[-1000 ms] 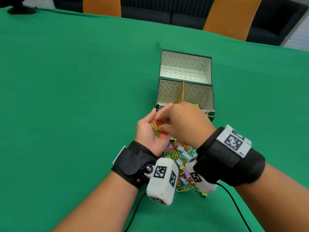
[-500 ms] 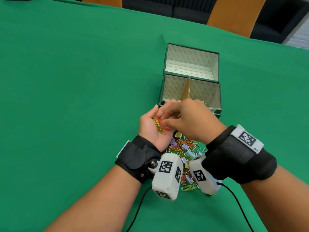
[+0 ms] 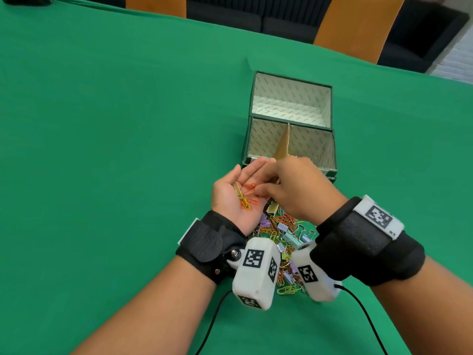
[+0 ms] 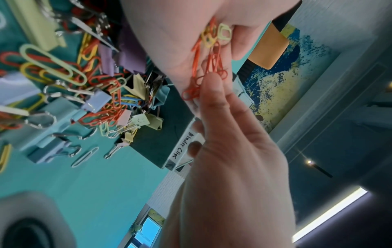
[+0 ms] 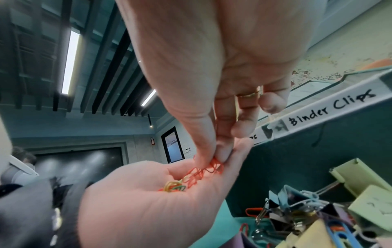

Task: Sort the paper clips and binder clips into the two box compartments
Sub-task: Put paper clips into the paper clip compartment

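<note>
Now the cupped, palm-up left hand (image 3: pixel 236 193) cradles a small bunch of orange and yellow wire paper clips (image 3: pixel 246 195). Right hand (image 3: pixel 294 190) pinches the orange ones there, just before the green cardboard box (image 3: pixel 247 139). Mixed clip pile (image 3: pixel 284 231) lies below. Risk: linked clips snag, drag out together, and scatter onto the green table edge.

Left hand (image 3: pixel 236 194) palm-up, cupped; right hand (image 3: pixel 294 188) pinching above it.
</note>
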`<state>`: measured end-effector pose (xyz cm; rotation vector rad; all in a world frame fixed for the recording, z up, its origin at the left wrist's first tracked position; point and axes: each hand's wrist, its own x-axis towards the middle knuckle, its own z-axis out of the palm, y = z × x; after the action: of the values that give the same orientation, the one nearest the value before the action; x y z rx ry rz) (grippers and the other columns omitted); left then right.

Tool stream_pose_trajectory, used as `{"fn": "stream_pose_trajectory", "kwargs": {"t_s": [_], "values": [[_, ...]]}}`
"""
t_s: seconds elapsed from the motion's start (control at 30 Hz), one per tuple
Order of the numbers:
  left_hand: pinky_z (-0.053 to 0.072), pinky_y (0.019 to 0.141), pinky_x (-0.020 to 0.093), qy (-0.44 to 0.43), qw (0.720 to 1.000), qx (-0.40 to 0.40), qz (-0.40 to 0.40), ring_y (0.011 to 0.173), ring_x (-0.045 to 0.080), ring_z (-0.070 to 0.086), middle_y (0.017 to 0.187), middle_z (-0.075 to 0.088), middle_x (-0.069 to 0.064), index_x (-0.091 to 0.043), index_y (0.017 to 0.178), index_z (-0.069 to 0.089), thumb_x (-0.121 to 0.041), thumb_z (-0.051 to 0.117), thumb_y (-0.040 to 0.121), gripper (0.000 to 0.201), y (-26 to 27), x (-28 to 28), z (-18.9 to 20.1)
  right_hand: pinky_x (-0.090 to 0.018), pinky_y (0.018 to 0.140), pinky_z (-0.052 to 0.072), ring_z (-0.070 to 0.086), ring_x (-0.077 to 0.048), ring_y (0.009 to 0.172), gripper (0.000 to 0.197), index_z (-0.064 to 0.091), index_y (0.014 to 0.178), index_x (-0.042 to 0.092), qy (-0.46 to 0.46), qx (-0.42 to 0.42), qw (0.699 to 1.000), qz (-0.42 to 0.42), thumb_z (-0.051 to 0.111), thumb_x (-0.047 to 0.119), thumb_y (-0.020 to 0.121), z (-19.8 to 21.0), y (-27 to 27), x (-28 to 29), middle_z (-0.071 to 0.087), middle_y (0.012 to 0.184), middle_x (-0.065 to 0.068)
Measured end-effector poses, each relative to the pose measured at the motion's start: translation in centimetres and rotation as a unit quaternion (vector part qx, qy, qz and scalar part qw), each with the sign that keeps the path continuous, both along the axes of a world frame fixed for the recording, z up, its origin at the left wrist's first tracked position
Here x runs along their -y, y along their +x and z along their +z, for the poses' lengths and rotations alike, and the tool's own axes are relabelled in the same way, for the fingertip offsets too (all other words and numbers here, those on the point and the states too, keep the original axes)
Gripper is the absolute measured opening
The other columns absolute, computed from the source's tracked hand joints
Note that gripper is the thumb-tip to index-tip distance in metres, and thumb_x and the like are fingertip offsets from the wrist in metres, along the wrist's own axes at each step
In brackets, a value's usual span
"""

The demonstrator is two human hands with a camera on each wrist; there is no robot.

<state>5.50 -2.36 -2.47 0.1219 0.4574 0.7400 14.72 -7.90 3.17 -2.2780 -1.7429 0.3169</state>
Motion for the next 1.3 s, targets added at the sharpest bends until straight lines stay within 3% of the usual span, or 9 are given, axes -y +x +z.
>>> {"fn": "stream_pose_trajectory", "kwargs": {"t_s": [0.1,0.2,0.3,0.43,0.67,0.93,1.07,1.17,1.3], "values": [[0.052,0.048,0.024,0.001,1.000,-0.003,-0.005,0.061,0.030,0.068,0.092,0.068,0.027,0.010,0.104,0.060,-0.026,0.031,0.102,0.046,0.1,-0.1,-0.3,-0.019,0.059,0.041,0.058,-0.005,0.067,0.007,0.075,0.089,0.031,-0.008,-0.033,0.999,0.001,0.071,0.033,0.085,0.3,0.3,0.1,0.064,0.071,0.012],[0.059,0.070,0.034,0.014,1.000,-0.021,-0.010,0.075,0.030,0.070,0.096,0.069,0.024,0.007,0.101,0.064,-0.027,0.033,0.100,0.045,0.0,-0.3,-0.6,-0.015,0.061,0.040,0.060,-0.005,0.069,0.008,0.077,0.088,0.028,0.005,-0.061,0.998,-0.001,0.070,0.032,0.085,0.4,1.1,-0.1,0.070,0.076,0.009],[0.050,0.090,0.041,0.010,1.000,-0.020,-0.018,0.084,0.029,0.068,0.096,0.070,0.023,0.006,0.091,0.070,-0.026,0.036,0.099,0.047,-0.1,-0.3,-0.6,-0.007,0.055,0.036,0.055,0.003,0.062,0.007,0.076,0.085,0.027,0.015,-0.085,0.996,-0.005,0.070,0.031,0.086,0.9,1.7,-0.4,0.070,0.074,0.010],[0.053,0.086,0.047,-0.003,1.000,0.001,-0.010,0.087,0.035,0.069,0.094,0.070,0.025,0.008,0.095,0.067,-0.024,0.037,0.100,0.044,0.0,-0.5,-0.5,-0.011,0.057,0.039,0.056,0.005,0.062,0.006,0.074,0.086,0.027,0.060,-0.104,0.993,-0.017,0.071,0.031,0.086,2.5,2.5,-1.0,0.068,0.073,0.014],[0.046,0.098,0.046,0.000,0.999,0.012,-0.031,0.110,0.038,0.062,0.114,0.065,0.028,0.010,0.111,0.061,-0.025,0.035,0.100,0.045,-0.2,-0.6,-0.4,-0.016,0.070,0.048,0.060,-0.002,0.073,0.008,0.073,0.089,0.023,0.198,-0.091,0.972,-0.087,0.069,0.029,0.087,3.6,3.6,-3.8,0.066,0.076,0.011],[0.050,0.094,0.045,0.004,1.000,0.013,-0.025,0.109,0.038,0.063,0.110,0.066,0.027,0.010,0.111,0.061,-0.026,0.035,0.100,0.045,-0.3,-0.7,-0.5,-0.036,0.087,0.055,0.065,-0.015,0.088,0.020,0.073,0.106,0.026,0.039,0.030,0.995,-0.083,0.059,0.033,0.094,0.3,4.3,-4.7,0.072,0.107,0.002],[0.052,0.091,0.044,0.006,1.000,0.014,-0.006,0.096,0.036,0.068,0.104,0.068,0.026,0.008,0.104,0.064,-0.025,0.035,0.100,0.044,-0.2,-1.0,-0.4,-0.018,0.065,0.047,0.058,-0.003,0.069,0.024,0.075,0.091,0.025,0.123,0.001,0.992,-0.041,0.058,0.041,0.093,2.2,2.3,-2.4,0.068,0.079,0.010],[0.055,0.083,0.039,0.009,1.000,0.010,0.006,0.084,0.031,0.071,0.097,0.071,0.022,0.004,0.101,0.064,-0.026,0.034,0.100,0.043,-0.2,-1.1,-0.5,-0.011,0.043,0.035,0.049,0.001,0.045,0.033,0.068,0.063,0.027,0.032,-0.026,0.999,0.013,0.063,0.051,0.085,2.6,0.1,-0.5,0.056,0.049,0.009],[0.059,0.064,0.035,0.012,1.000,0.013,0.007,0.080,0.030,0.072,0.095,0.072,0.020,0.004,0.102,0.063,-0.027,0.032,0.101,0.044,-0.4,-0.9,-0.5,-0.024,0.065,0.046,0.061,-0.008,0.069,0.023,0.075,0.079,0.028,-0.065,-0.007,0.997,0.044,0.075,0.050,0.074,1.3,-1.4,0.3,0.065,0.067,0.010]]}}
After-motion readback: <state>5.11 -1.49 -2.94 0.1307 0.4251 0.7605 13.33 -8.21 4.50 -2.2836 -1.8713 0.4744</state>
